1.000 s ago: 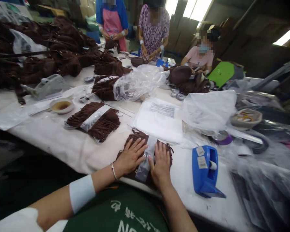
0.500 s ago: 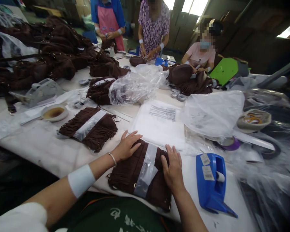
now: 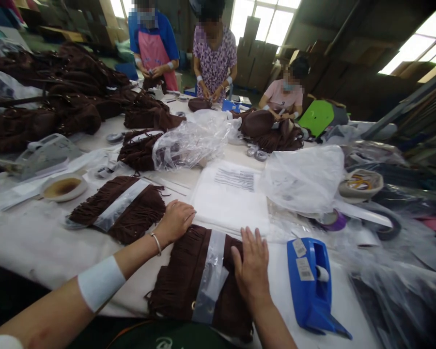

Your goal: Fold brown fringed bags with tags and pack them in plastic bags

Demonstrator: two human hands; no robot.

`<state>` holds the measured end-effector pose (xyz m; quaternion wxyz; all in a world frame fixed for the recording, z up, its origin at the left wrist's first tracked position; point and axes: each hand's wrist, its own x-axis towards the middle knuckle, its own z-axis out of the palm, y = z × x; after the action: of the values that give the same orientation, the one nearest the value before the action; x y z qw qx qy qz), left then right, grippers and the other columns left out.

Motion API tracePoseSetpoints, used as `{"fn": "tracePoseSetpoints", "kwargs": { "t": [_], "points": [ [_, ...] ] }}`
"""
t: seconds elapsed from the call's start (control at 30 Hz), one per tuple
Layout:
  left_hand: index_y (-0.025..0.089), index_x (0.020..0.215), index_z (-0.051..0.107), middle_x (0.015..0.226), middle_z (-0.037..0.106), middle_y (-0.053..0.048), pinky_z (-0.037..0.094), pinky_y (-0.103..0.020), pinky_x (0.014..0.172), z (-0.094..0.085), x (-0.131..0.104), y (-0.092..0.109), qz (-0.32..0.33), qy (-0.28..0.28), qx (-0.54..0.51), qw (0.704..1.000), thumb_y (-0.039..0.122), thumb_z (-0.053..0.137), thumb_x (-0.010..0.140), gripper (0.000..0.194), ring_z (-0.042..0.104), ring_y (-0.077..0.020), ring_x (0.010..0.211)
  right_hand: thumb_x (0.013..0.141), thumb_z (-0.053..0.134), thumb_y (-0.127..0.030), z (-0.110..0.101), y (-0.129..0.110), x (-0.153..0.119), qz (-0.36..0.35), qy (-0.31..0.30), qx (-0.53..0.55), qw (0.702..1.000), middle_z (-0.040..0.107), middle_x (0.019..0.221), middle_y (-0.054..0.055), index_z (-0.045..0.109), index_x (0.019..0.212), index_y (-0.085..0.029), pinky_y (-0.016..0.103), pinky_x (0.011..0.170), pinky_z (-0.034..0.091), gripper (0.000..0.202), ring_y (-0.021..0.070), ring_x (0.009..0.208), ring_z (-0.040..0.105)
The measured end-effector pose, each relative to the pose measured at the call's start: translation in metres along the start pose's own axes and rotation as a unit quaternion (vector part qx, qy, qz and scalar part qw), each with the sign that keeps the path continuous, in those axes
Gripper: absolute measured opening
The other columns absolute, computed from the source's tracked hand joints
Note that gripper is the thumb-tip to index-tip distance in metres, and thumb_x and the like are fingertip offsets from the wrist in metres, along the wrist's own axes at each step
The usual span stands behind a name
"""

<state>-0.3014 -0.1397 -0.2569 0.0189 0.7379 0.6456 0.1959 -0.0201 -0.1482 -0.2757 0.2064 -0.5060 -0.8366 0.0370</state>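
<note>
A dark brown fringed bag (image 3: 183,276) lies flat before me, with a clear plastic strip (image 3: 211,276) around its middle. My right hand (image 3: 253,266) rests flat on its right edge, fingers stretched out, gripping nothing. At the bag's upper left corner is my left hand (image 3: 174,222), its fingers close together and slightly bent, with nothing visible in them. A second fringed bag (image 3: 143,211), wrapped with a similar strip, lies to the left, partly behind my left wrist. White plastic bags with printed text (image 3: 230,201) lie flat just beyond my hands.
A blue tape dispenser (image 3: 305,286) stands right of my right hand. Clear plastic sheets (image 3: 403,276) cover the right side. At left are a shallow dish (image 3: 65,188), a grey dispenser (image 3: 49,155) and heaped brown bags (image 3: 76,82). Several co-workers (image 3: 214,53) work across the table.
My left hand has slid off the bag's top toward its upper left corner, its fingers drawn together. My right hand stays on the right edge. The camera view has tilted up slightly.
</note>
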Motion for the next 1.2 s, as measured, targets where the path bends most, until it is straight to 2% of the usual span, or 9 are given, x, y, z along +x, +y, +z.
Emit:
{"fn": "tracePoseSetpoints", "kwargs": {
  "t": [0.1, 0.23, 0.37, 0.47, 0.7, 0.87, 0.93, 1.07, 1.2],
  "points": [
    [0.019, 0.11, 0.061, 0.114, 0.063, -0.007, 0.023, -0.044, 0.107, 0.011, 0.041, 0.019, 0.058, -0.053, -0.016, 0.997, 0.023, 0.045, 0.093, 0.024, 0.052, -0.021, 0.109, 0.092, 0.043, -0.041, 0.014, -0.027, 0.001, -0.086, -0.063, 0.047, 0.993, 0.031, 0.149, 0.004, 0.027, 0.144, -0.022, 0.046, 0.113, 0.02, 0.057, 0.024, 0.14, 0.022],
    [0.017, 0.104, 0.063, 0.112, 0.062, -0.01, 0.043, -0.033, 0.09, 0.039, 0.088, 0.04, 0.145, -0.183, -0.015, 0.972, 0.026, 0.07, 0.076, 0.031, 0.055, -0.0227, 0.103, 0.091, 0.044, -0.038, 0.031, -0.03, -0.004, -0.088, -0.102, 0.069, 0.989, 0.028, 0.15, 0.001, 0.025, 0.144, -0.027, 0.047, 0.113, 0.023, 0.057, 0.0231, 0.139, 0.024],
    [0.014, 0.081, 0.067, 0.093, 0.065, -0.013, 0.047, -0.032, 0.075, 0.052, 0.103, 0.044, 0.162, -0.233, -0.004, 0.959, 0.018, 0.063, 0.078, 0.006, 0.06, -0.0251, 0.091, 0.092, 0.044, -0.034, 0.031, -0.025, -0.004, -0.077, -0.096, 0.082, 0.989, 0.025, 0.151, -0.001, 0.023, 0.145, -0.027, 0.047, 0.113, 0.023, 0.057, 0.022, 0.14, 0.022],
    [0.013, 0.072, 0.067, 0.082, 0.067, -0.013, 0.046, -0.032, 0.071, 0.049, 0.107, 0.037, 0.134, -0.257, -0.011, 0.957, 0.017, 0.053, 0.083, 0.018, 0.062, -0.0236, 0.079, 0.091, 0.044, -0.032, 0.029, -0.025, -0.003, -0.071, -0.098, 0.09, 0.989, 0.025, 0.151, -0.003, 0.024, 0.144, -0.028, 0.047, 0.113, 0.023, 0.057, 0.0214, 0.14, 0.022],
    [0.015, 0.078, 0.068, 0.076, 0.069, -0.006, 0.041, -0.023, 0.06, 0.055, 0.111, 0.021, -0.014, -0.247, -0.091, 0.965, 0.032, 0.06, 0.075, 0.019, 0.061, -0.0175, 0.069, 0.094, 0.041, -0.03, 0.03, -0.027, -0.003, -0.065, -0.093, 0.111, 0.987, 0.028, 0.15, -0.002, 0.027, 0.143, -0.029, 0.045, 0.115, 0.02, 0.051, 0.0192, 0.139, 0.024],
    [0.013, 0.074, 0.069, 0.063, 0.065, 0.001, 0.038, -0.019, 0.055, 0.05, 0.107, 0.011, -0.028, -0.253, -0.176, 0.951, 0.042, 0.054, 0.079, 0.032, 0.056, -0.0132, 0.062, 0.092, 0.045, -0.029, 0.019, -0.025, -0.002, -0.054, -0.094, 0.18, 0.978, 0.039, 0.145, 0.001, 0.038, 0.138, -0.029, 0.048, 0.113, 0.025, 0.047, 0.0217, 0.137, 0.029],
    [0.014, 0.073, 0.069, 0.061, 0.064, 0.001, 0.037, -0.019, 0.055, 0.044, 0.107, 0.009, -0.029, -0.244, -0.193, 0.95, 0.039, 0.054, 0.078, 0.03, 0.056, -0.0131, 0.061, 0.091, 0.046, -0.031, 0.012, -0.022, 0.006, -0.013, -0.077, 0.236, 0.969, 0.046, 0.141, 0.003, 0.046, 0.134, -0.029, 0.047, 0.111, 0.03, 0.043, 0.0224, 0.134, 0.035],
    [0.014, 0.071, 0.065, 0.067, 0.065, -0.002, 0.039, -0.022, 0.058, 0.036, 0.105, 0.022, -0.039, -0.179, -0.195, 0.964, 0.036, 0.055, 0.077, 0.025, 0.056, -0.0145, 0.063, 0.088, 0.048, -0.041, 0.002, -0.014, 0.043, 0.162, -0.032, 0.387, 0.907, 0.06, 0.125, 0.008, 0.056, 0.124, -0.024, 0.041, 0.099, 0.044, 0.042, 0.023, 0.116, 0.055],
    [0.016, 0.067, 0.058, 0.067, 0.061, -0.001, 0.038, -0.024, 0.059, 0.033, 0.1, 0.046, -0.023, -0.125, -0.184, 0.975, 0.034, 0.059, 0.075, 0.019, 0.054, -0.0153, 0.064, 0.078, 0.057, -0.052, 0.012, -0.008, 0.09, 0.258, -0.077, 0.495, 0.826, 0.071, 0.097, 0.01, 0.064, 0.105, -0.014, 0.035, 0.075, 0.053, 0.047, 0.0225, 0.085, 0.067]
  ]
}}
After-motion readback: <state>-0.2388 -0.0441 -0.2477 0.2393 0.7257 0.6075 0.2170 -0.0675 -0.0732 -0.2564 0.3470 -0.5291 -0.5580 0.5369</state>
